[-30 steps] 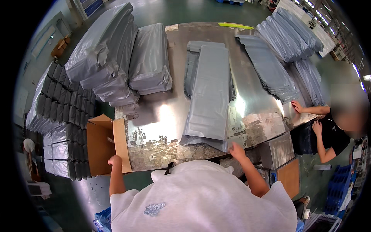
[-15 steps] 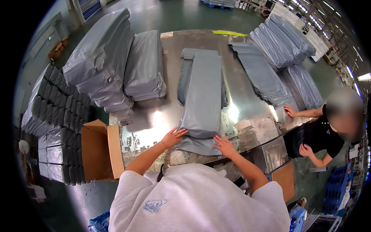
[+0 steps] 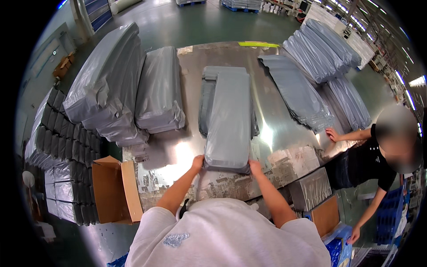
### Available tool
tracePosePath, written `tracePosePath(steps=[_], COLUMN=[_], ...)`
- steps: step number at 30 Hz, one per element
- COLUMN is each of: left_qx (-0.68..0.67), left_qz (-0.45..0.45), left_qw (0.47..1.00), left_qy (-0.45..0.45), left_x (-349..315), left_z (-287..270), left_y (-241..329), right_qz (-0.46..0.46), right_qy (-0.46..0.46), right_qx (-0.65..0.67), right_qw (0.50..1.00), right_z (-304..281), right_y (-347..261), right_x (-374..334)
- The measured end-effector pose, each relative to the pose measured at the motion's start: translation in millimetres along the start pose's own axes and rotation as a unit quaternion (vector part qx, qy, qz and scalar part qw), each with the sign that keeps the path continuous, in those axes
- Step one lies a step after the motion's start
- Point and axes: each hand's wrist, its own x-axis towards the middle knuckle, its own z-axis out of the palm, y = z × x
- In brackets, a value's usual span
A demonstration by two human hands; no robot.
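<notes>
Centrally, lying lengthwise on a broad, shiny metal worktop (image 3: pixel 227 55): a long, smooth, grey plastic-wrapped bundle (image 3: pixel 228 120), partly covering a darker stack of flat grey plastic bags (image 3: pixel 207 104), its near end close to the person's side. At that end, a bare left hand (image 3: pixel 198 162) touching the near left corner and a bare right hand (image 3: pixel 255 167) touching the near right corner, both with fingers curled in — too small and too hidden to tell pinching from mere pressing.

Possible trouble, judging from the pose: skewing of the bundle, from an uneven pull between the two hands; slipping of the slick film, from a weak hold at the corners; dragging of the bags beneath, from friction; creasing or tearing, from fingers digging in, or from snagging on the ragged tape patches (image 3: pixel 293 162) along the near edge.

Across the worktop: strong glare on bare metal, a yellow-green tape strip (image 3: pixel 259 44) on the far edge, tall grey wrapped piles (image 3: pixel 106 84) to the left, a fanned heap of flat grey bags (image 3: pixel 298 91) to the right. Beside the left end, an open brown cardboard box (image 3: pixel 109 191). On the right, a co-worker in a black shirt (image 3: pixel 378 153), with one arm reaching onto the worktop. Beyond — a glossy green floor (image 3: pixel 200 26) in a large, workshop-like hall.
</notes>
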Motion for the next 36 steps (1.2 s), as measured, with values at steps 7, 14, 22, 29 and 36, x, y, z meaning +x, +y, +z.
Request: tracePosePath(steps=[7,14,22,29,36], left_qx=[-0.207,-0.280,-0.345,-0.298,-0.255], left_qz=[-0.170,-0.161,-0.074,0.036,0.139], left_qw=[0.962,0.926,0.926,0.953,0.897], left_qy=[0.045,-0.198,-0.132,0.031,0.334], left_x=[4.7,-27.2,-40.6,-68.3,0.6], left_z=[27.8,-23.6,-107.1,-226.1,-318.0], left_y=[20.6,144.7,201.4,250.6,213.4], right_qz=[0.088,0.244,0.107,0.032,-0.097], right_qy=[0.087,-0.205,-0.217,-0.298,-0.336], right_qx=[0.269,0.449,0.492,0.497,0.375], right_qw=[0.955,0.834,0.836,0.814,0.859], right_z=[40.4,-18.2,-1.7,76.2,202.0], right_y=[-2.1,-112.9,-221.6,-334.1,-420.6], right_x=[8.6,5.0,-14.5,6.0,83.3])
